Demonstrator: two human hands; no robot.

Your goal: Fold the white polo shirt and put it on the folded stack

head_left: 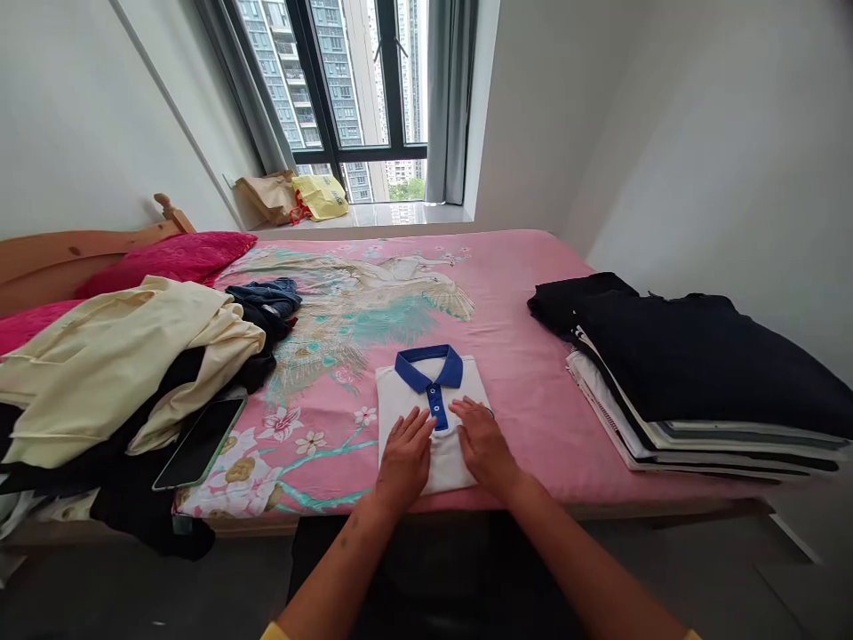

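Note:
A white polo shirt [440, 467] with a blue collar and buttoned blue placket lies folded into a neat rectangle near the bed's front edge, collar pointing away from me. My left hand [406, 449] rests flat on its left half, fingers stretched out. On the right half, beside the placket, lies my right hand [485, 443], also flat with fingers extended. Neither hand grips the cloth. The shirt's lower corners are partly hidden under my hands and wrists.
To the right stands a stack of folded clothes [706, 356], dark ones on top. At left is a loose heap with a cream garment [120, 356], jeans [270, 295] and a phone [200, 444]. Red pillows [166, 262] lie behind. Paper and yellow bags [320, 197] sit by the window.

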